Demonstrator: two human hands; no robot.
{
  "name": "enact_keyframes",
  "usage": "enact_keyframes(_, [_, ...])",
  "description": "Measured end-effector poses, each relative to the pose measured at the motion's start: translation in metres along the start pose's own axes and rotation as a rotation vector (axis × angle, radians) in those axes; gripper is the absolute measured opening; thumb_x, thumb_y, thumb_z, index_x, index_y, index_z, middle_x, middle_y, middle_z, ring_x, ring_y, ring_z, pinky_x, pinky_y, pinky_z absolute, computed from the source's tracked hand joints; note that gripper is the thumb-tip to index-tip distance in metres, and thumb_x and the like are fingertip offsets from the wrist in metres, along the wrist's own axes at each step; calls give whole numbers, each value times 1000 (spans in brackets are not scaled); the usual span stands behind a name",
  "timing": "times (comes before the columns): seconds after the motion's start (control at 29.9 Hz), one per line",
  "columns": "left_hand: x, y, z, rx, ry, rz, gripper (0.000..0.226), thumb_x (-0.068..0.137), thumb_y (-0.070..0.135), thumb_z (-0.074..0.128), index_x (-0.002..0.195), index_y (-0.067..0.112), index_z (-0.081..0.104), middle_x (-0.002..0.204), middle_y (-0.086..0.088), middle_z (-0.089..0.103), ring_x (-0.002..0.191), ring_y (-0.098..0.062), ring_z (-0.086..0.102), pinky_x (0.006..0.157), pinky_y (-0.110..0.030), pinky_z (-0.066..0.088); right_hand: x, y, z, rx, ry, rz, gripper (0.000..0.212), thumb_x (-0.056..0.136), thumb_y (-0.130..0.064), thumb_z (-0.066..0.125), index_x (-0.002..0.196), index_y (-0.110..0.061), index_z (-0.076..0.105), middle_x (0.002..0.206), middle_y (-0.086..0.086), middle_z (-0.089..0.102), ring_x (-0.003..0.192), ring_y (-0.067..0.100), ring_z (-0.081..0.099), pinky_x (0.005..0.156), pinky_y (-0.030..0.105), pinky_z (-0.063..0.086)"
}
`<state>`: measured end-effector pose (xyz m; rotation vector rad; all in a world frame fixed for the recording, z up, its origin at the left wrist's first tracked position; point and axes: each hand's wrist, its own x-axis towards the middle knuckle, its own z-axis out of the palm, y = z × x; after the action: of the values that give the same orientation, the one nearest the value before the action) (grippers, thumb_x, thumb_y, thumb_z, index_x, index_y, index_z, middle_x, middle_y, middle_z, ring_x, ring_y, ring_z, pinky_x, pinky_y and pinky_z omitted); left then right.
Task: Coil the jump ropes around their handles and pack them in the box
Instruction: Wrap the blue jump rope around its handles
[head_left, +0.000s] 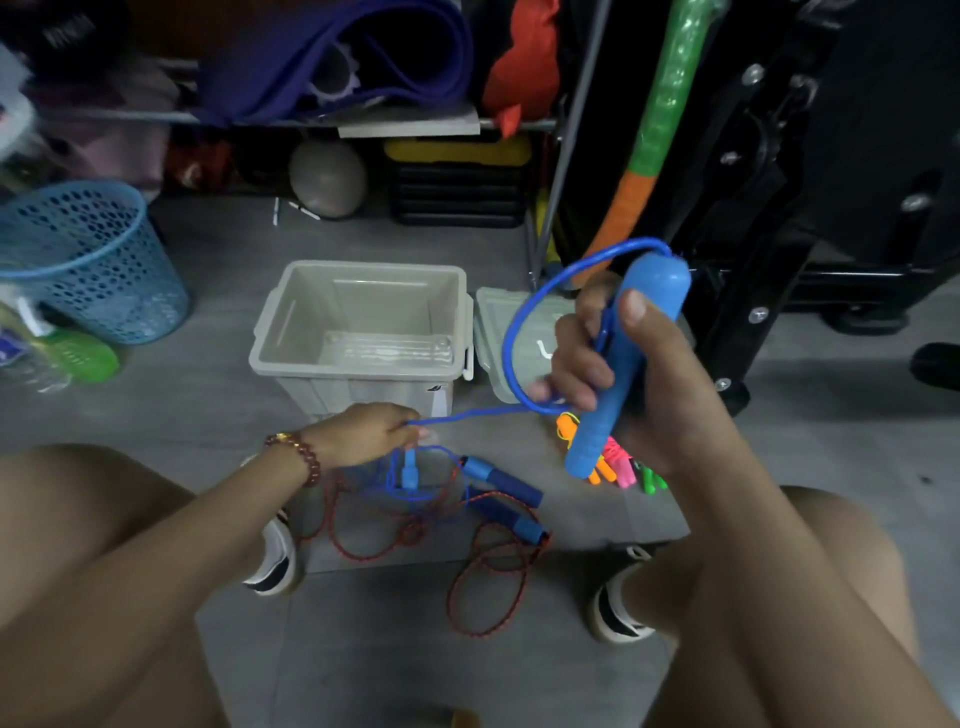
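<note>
Your right hand grips the blue handle; your left hand pinches the rope. Keep it tight and wind even turns.

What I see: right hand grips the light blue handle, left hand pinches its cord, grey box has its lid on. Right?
No: the head view shows the grey box open, its lid on the floor beside it. The right hand grips the light blue handle; the left hand pinches its cord.

The grey tiled floor carries an open grey box. Its lid lies at three o'clock, a blue mesh basket at nine, a grey ball at twelve, a red rope with dark-blue handles at six, and neon ropes at five.
</note>
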<state>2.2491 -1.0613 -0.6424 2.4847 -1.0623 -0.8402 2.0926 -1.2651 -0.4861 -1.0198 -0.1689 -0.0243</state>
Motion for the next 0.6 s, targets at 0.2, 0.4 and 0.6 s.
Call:
enact_keyframes(0.2, [-5, 2, -14, -55, 168, 14, 34, 95, 43, 45, 73, 16, 45, 67, -1, 48, 70, -24, 51, 69, -34, 38, 11, 13, -25, -1226, 458, 70, 25, 82, -37, 70, 86, -18, 53, 64, -7, 46, 57, 13, 43, 53, 28, 36])
enact_keyframes(0.4, [-29, 52, -16, -504, 369, 237, 17, 90, 35, 37, 77, 23, 37, 66, 7, 37, 61, -7, 34, 62, -25, 33, 14, 37, -21, -1489, 208, 209, 65, 77, -51, 68, 135, -27, 49, 119, -2, 52, 108, 13, 52, 86, 21, 37])
enact_keyframes(0.6, [-46, 70, -28, -680, 378, 410, 10, 87, 13, 41, 78, 18, 44, 67, 15, 50, 63, 3, 41, 61, -14, 34, 18, 73, -3, -1423, 99, 88, 41, 75, -40, 74, 106, -16, 64, 117, -6, 51, 100, 9, 56, 90, 29, 44])
